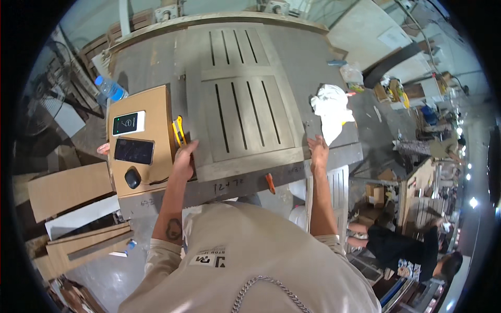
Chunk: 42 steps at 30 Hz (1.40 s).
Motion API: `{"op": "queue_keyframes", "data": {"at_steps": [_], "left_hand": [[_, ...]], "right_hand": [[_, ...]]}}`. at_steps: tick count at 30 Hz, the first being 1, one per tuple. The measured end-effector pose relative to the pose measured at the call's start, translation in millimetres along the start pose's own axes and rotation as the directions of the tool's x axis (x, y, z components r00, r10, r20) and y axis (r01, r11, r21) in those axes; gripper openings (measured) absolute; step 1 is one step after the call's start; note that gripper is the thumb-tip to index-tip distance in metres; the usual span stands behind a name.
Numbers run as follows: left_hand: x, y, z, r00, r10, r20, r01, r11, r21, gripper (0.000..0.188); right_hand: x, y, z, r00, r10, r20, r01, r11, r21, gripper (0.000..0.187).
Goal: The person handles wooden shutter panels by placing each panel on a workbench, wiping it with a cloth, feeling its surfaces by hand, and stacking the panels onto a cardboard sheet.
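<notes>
Two bare hands are at the near end of a gray-brown panel (248, 115) with long slots, which lies flat on the big gray table (295, 57). The left hand (183, 156) is at its left side; the thumb shows, but I cannot tell if the other fingers are clamped on it. The right hand (319, 151) is by the near right corner, its fingers a bit bent and close together; I cannot tell if they grip. It looks like the step now is lining up or steadying the panel. To shift it, both hands would need to push or lift evenly. The panel's near end is close to the table's front edge, so pulling it nearer could tip it. On the left, a yellow cutter (179, 131) and a cardboard box (157, 112) leave little room. On the right, there is more room before the white cloth (331, 107).
</notes>
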State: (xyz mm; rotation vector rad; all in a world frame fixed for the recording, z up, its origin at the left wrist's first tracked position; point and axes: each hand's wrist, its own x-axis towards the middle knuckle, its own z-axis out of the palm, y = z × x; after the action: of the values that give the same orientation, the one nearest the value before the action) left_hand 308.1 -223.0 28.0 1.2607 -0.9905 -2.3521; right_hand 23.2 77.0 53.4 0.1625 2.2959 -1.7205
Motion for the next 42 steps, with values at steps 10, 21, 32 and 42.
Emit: {"op": "queue_keyframes", "data": {"at_steps": [10, 21, 32, 42], "left_hand": [[-107.2, 120.8, -8.7, 0.97, 0.24, 0.033, -0.231, 0.873, 0.429, 0.034], [-208.9, 165.6, 57.4, 0.766, 0.548, 0.337, -0.597, 0.412, 0.689, 0.033], [-232.0, 108.6, 118.8, 0.51, 0.519, 0.686, -0.801, -0.005, 0.599, 0.034], [-45.4, -25.8, 77.5, 0.895, -0.071, 0.44, -0.137, 0.897, 0.421, 0.057]], "right_hand": [[-128.8, 6.0, 2.0, 0.993, -0.069, 0.09, 0.093, 0.952, -0.291, 0.034], [-235.6, 67.6, 60.7, 0.942, -0.029, 0.333, 0.19, 0.867, -0.461, 0.038], [-263.5, -95.3, 19.8, 0.868, -0.418, 0.268, 0.412, 0.908, 0.082, 0.039], [-305.4, -222.4, 8.5, 0.84, -0.284, 0.462, 0.322, 0.947, -0.004, 0.063]]}}
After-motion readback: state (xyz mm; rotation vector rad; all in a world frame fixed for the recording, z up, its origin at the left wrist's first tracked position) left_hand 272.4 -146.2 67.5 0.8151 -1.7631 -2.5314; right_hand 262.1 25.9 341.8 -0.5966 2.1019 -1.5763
